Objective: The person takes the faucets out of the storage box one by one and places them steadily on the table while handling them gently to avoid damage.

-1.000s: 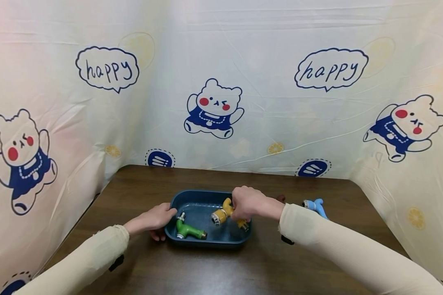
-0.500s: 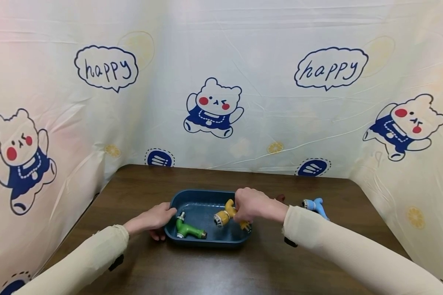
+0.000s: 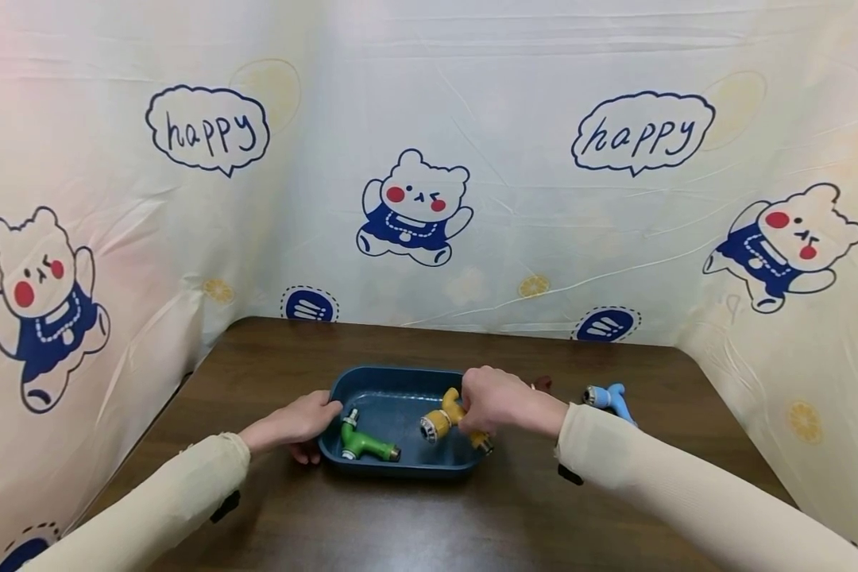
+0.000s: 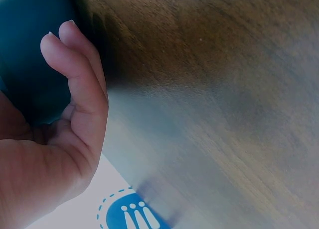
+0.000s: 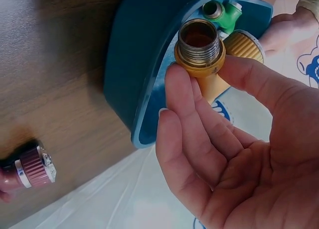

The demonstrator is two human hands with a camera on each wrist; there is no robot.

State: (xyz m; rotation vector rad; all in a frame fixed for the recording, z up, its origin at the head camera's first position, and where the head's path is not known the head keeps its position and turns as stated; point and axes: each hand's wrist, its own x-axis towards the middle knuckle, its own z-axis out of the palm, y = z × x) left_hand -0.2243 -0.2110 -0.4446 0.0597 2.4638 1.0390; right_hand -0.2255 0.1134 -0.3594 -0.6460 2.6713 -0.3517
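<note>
A dark blue plastic tub [image 3: 389,403] stands on the table, and my left hand [image 3: 297,421] grips its left end, thumb at the rim and fingers against the outside wall. Over the tub's right end, my right hand [image 3: 504,401] holds a yellow water tap [image 3: 438,425] between thumb and fingers. The right wrist view shows the threaded metal end [image 5: 198,44] of this tap pointing towards the camera. Inside the tub at the left lies a green tap [image 3: 369,450] with a metal end.
On the brown wooden table [image 3: 386,524], right of the tub, lie a light blue tap [image 3: 611,399], partly behind my right sleeve, and a dark red tap [image 5: 35,169], mostly hidden in the head view. A printed cloth [image 3: 429,95] encloses the table's back and sides.
My right hand has moved slightly right with the yellow tap, towards the tub's right rim. My left hand, the tub and the green tap stay in place.
</note>
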